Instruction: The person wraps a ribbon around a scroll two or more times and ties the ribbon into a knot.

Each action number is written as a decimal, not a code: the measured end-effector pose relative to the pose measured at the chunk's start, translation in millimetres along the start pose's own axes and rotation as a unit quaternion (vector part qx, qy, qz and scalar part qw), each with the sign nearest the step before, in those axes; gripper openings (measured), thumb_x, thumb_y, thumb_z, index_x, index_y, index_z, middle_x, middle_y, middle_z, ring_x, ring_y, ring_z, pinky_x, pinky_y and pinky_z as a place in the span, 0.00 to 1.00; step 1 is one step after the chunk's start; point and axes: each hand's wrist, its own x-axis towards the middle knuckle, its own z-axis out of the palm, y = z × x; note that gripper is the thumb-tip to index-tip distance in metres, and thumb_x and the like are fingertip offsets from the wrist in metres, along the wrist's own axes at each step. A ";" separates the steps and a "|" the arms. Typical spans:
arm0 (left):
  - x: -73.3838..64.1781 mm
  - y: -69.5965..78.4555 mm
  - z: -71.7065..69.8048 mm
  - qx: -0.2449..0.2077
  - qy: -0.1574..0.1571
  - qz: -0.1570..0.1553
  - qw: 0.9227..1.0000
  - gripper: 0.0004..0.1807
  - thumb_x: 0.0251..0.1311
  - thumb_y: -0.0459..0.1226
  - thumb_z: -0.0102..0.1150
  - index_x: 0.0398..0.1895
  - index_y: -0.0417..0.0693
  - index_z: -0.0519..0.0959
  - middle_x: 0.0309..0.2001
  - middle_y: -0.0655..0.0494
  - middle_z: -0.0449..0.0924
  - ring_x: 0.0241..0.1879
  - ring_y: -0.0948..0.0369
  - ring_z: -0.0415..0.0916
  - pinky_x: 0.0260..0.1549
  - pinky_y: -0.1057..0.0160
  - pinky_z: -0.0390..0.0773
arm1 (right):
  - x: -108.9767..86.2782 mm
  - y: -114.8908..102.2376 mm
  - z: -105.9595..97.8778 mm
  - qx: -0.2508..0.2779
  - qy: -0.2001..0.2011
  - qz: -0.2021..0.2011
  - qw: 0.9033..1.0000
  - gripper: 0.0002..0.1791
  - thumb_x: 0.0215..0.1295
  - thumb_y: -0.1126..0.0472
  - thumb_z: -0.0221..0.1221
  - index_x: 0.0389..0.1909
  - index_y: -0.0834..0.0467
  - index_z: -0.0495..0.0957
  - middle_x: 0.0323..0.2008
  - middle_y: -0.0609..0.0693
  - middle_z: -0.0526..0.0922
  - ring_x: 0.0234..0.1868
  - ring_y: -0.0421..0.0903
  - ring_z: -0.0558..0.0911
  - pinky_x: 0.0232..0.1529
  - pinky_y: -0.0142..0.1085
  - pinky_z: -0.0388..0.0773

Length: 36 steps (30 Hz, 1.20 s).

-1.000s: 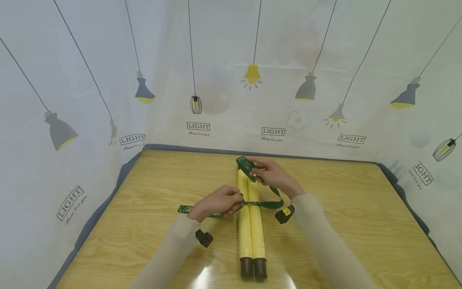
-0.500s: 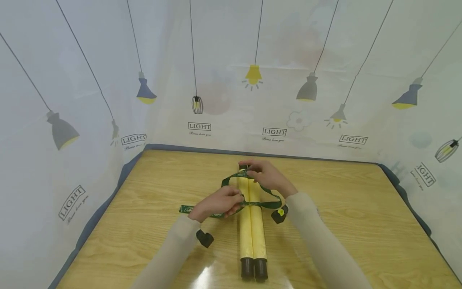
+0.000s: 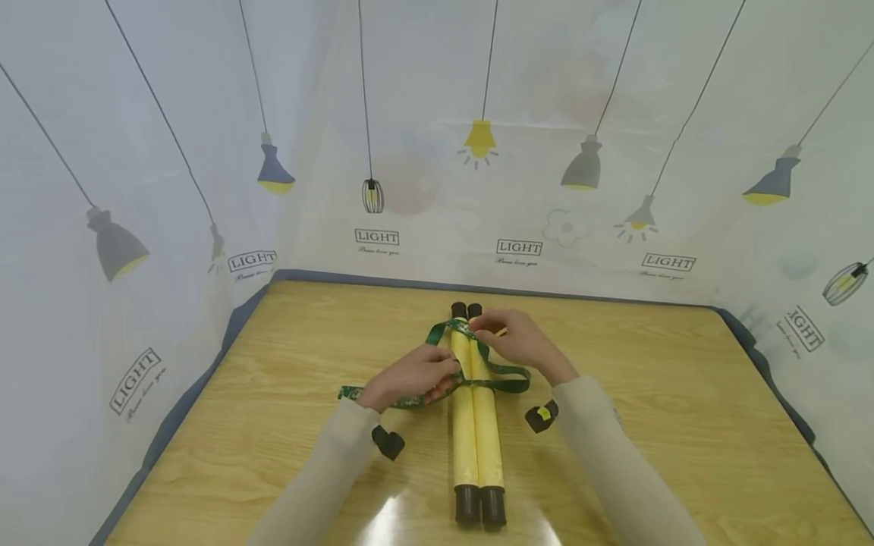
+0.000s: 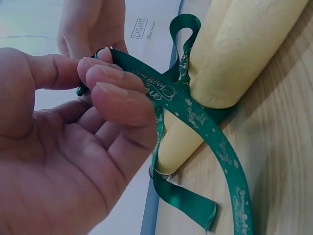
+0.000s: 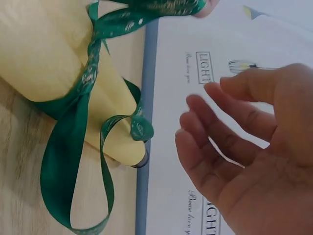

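Note:
Two pale yellow tubes (image 3: 466, 440) with dark brown end caps (image 3: 481, 506) lie side by side, pointing away from me. A green ribbon (image 3: 508, 383) with pale printing is wrapped round their middle and loops out to the right. Between thumb and fingertips, my left hand (image 3: 418, 375) pinches the ribbon (image 4: 146, 76) just left of the tubes, one tail trailing under that hand. My right hand (image 3: 519, 337) hovers over the far part of the tubes. Its bent fingers (image 5: 190, 142) hold nothing in the right wrist view, and a ribbon loop hangs apart from them.
All this lies on a wood-grain table (image 3: 293, 364) with a blue-grey edging at the back. White sheeting (image 3: 437, 258) printed with lamps and "LIGHT" encloses the back and sides. Small black devices (image 3: 542, 416) sit at both wrists.
My right hand has laid its length of ribbon across the tubes' far part, let go and drawn slightly right. The far end caps have come into view. My left hand has hardly moved.

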 end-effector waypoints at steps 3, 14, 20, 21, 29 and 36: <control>1.3 1.1 -0.6 0.000 0.003 -0.002 1.000 0.20 0.81 0.40 0.40 0.26 0.46 0.71 0.19 0.58 0.67 0.17 0.62 0.64 0.21 0.64 0.71 | -10.4 -7.2 0.8 -0.003 -0.018 -0.028 0.999 0.12 0.75 0.53 0.59 0.50 0.53 0.85 0.42 0.48 0.89 0.43 0.43 0.84 0.44 0.41 0.82; 0.6 5.2 0.7 -0.018 0.024 -0.007 1.000 0.21 0.80 0.42 0.45 0.26 0.44 0.74 0.17 0.58 0.68 0.15 0.62 0.63 0.20 0.65 0.69 | -33.0 -28.2 26.9 -0.058 -0.007 -0.084 0.995 0.12 0.62 0.52 0.71 0.43 0.53 0.86 0.35 0.43 0.87 0.36 0.40 0.82 0.40 0.33 0.80; -0.1 2.6 0.6 -0.018 0.020 -0.009 1.000 0.21 0.80 0.46 0.46 0.35 0.39 0.79 0.18 0.58 0.68 0.16 0.63 0.63 0.21 0.64 0.68 | -36.3 -28.6 35.9 -0.113 0.050 -0.102 0.987 0.05 0.66 0.59 0.67 0.39 0.55 0.88 0.29 0.42 0.87 0.27 0.33 0.77 0.32 0.29 0.77; -0.1 2.2 0.0 -0.015 0.019 -0.007 1.000 0.21 0.80 0.46 0.46 0.37 0.39 0.80 0.18 0.58 0.68 0.16 0.63 0.62 0.21 0.65 0.68 | -36.6 -28.1 37.0 -0.112 0.056 -0.102 0.987 0.05 0.66 0.60 0.65 0.39 0.55 0.88 0.28 0.42 0.87 0.25 0.33 0.77 0.31 0.28 0.76; 3.1 -3.7 -13.3 0.013 0.010 0.008 1.000 0.25 0.80 0.52 0.45 0.45 0.40 0.83 0.16 0.59 0.66 0.16 0.60 0.60 0.21 0.61 0.66 | -33.4 -24.2 41.4 -0.078 0.091 -0.083 0.989 0.07 0.68 0.62 0.62 0.38 0.55 0.89 0.28 0.44 0.89 0.24 0.32 0.78 0.29 0.30 0.77; 15.4 -4.7 -33.2 0.085 0.084 -0.015 0.993 0.20 0.78 0.49 0.51 0.46 0.42 0.84 0.34 0.44 0.82 0.24 0.55 0.75 0.26 0.53 0.79 | -33.1 -22.5 40.0 -0.072 0.094 -0.083 0.989 0.08 0.67 0.62 0.62 0.39 0.57 0.89 0.28 0.44 0.88 0.28 0.34 0.81 0.33 0.32 0.79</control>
